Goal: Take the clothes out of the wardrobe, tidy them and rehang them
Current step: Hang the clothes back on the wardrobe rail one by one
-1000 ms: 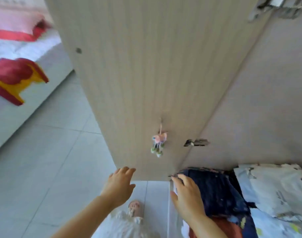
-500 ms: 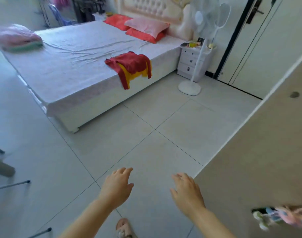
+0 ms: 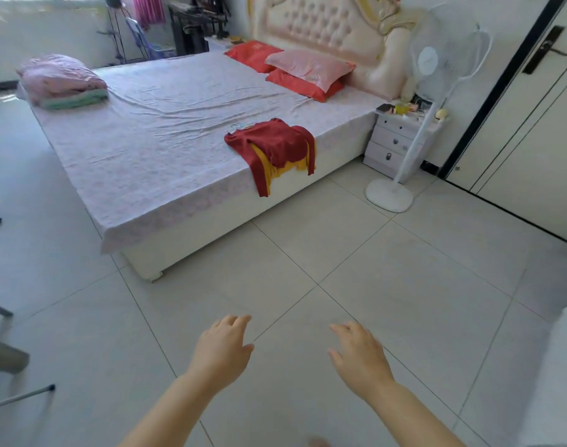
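Red-and-yellow garment (image 3: 275,148) crumpled, draped over bed (image 3: 166,130) edge; both hands' fingers (image 3: 235,322) relaxed, empty.

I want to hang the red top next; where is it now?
In the head view, the red top lies on the near edge of the bed, partly hanging over the side, just left of the nightstand.

One view only, head-worn, wide-angle. Faces forward and down across the floor (image 3: 388,285); bed (image 3: 179,140) well off at 11 o'clock, door (image 3: 533,124) at 2 o'clock.
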Demonstrator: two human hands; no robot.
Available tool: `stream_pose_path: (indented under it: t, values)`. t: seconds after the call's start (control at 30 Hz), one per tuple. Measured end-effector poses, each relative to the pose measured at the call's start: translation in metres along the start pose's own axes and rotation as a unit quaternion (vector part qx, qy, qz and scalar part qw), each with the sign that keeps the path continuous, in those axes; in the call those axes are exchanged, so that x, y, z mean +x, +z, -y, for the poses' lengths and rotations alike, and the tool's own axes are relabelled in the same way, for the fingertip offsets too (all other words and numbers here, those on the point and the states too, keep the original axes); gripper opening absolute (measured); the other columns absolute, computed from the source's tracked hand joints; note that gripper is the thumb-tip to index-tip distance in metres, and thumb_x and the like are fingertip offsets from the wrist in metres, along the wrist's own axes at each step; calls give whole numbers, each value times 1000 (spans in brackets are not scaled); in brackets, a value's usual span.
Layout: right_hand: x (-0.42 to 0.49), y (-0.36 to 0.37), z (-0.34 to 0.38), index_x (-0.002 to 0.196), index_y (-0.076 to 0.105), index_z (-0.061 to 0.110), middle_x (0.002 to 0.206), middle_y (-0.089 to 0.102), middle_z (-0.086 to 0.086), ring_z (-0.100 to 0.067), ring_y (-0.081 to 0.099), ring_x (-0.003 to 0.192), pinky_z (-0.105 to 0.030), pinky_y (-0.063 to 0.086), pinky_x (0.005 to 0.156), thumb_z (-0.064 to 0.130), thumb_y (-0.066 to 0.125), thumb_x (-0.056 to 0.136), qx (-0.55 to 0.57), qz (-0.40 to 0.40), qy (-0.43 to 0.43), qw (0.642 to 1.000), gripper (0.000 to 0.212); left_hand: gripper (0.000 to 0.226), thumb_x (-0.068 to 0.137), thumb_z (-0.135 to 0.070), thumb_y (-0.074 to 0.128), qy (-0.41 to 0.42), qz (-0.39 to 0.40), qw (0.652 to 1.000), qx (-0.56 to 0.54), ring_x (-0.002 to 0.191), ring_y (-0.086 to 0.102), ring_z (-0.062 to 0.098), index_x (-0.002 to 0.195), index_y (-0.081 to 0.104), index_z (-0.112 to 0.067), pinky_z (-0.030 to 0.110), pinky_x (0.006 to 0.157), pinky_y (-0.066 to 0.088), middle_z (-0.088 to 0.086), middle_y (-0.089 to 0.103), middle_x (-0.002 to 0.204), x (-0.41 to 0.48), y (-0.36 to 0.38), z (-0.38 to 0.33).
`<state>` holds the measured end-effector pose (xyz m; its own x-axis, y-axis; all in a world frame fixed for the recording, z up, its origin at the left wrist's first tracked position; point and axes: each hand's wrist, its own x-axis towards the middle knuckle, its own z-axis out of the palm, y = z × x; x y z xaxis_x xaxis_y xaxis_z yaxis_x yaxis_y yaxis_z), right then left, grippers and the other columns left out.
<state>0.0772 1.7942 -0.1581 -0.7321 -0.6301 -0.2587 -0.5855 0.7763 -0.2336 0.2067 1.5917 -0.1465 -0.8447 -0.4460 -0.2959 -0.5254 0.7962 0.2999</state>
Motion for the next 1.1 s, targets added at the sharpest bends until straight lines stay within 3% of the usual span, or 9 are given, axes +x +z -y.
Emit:
stream_pose_path:
  t: [0.57, 1.1]
  values:
    - [320, -103, -47, 138, 36, 25, 136, 39, 2, -18, 40, 123, -27, 32, 100, 32, 43, 95, 7, 28, -37, 999, 44, 55, 94, -36, 43, -92, 8, 996, 1, 132, 32, 19, 144, 22, -26, 30, 104, 29, -4, 31, 147, 278, -89, -19]
    - [643, -189, -28, 140, 36, 22, 137, 40, 0, -17, 39, 126, -26, 32, 102, 32, 46, 95, 37, 27, 27, 999, 47, 56, 93, -31, 44, -58, 36, 998, 12, 128, 37, 20, 144, 22, -25, 31, 100, 35, -2, 37, 141, 611, -202, 40]
